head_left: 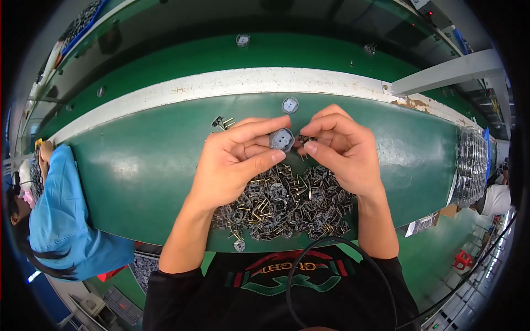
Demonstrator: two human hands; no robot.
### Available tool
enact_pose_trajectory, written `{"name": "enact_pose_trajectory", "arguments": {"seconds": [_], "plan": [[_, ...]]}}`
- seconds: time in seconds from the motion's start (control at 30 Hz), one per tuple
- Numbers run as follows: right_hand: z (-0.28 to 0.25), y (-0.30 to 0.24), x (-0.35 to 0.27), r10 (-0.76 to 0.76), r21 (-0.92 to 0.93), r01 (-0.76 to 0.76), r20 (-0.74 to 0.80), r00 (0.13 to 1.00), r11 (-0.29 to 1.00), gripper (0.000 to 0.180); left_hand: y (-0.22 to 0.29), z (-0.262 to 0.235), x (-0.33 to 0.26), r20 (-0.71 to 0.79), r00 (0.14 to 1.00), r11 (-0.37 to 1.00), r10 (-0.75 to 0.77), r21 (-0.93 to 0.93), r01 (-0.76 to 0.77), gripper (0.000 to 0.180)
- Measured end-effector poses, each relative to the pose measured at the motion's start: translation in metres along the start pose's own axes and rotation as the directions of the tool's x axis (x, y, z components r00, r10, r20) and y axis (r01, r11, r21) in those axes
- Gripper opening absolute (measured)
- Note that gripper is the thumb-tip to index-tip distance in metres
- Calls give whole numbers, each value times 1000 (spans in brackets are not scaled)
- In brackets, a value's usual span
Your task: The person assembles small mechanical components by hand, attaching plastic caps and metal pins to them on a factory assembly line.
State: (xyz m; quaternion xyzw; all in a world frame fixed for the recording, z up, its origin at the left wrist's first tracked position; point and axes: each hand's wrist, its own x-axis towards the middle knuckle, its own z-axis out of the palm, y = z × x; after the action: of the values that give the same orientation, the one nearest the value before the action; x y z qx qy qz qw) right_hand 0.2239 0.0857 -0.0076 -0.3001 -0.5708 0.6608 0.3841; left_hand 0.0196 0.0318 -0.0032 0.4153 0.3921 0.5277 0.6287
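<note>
Between the thumb and fingers of my left hand (227, 157) is a round grey plastic socket housing (282, 140), its face with small holes turned up toward me. Just to its right, my right hand (353, 149) pinches a small dark part with metal pins (305, 140), partly covered by the fingertips. The two pieces are close together; whether they touch I cannot tell. Below both hands lies a heap of black parts with brass pins (276, 204). A similar grey housing (290, 105) rests on the green table beyond my hands, and a loose pinned part (222, 122) sits behind my left hand.
A white ledge (248, 80) borders the far side of the green table (132, 171), with a green strip carrying a few parts behind it. Stacked clear trays (471, 165) stand at the right end. A person in blue (66, 215) is at the left. A black cable (381, 267) loops before me.
</note>
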Motion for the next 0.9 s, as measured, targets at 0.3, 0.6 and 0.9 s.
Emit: {"name": "enact_pose_trajectory", "arguments": {"seconds": [0.3,0.6,0.9], "plan": [[3,2,-2,-99,-173,104,38,994,979,15,-7,-9,-3,16,991,983,-135,-125,136,43],[16,-8,2,-567,-612,446,-6,824,654,23,-16,-8,0,61,995,929,-84,-357,100,45],[23,-14,1,-670,-682,545,109,735,487,31,-12,-2,-9,99,988,907,-118,-395,148,43]]}}
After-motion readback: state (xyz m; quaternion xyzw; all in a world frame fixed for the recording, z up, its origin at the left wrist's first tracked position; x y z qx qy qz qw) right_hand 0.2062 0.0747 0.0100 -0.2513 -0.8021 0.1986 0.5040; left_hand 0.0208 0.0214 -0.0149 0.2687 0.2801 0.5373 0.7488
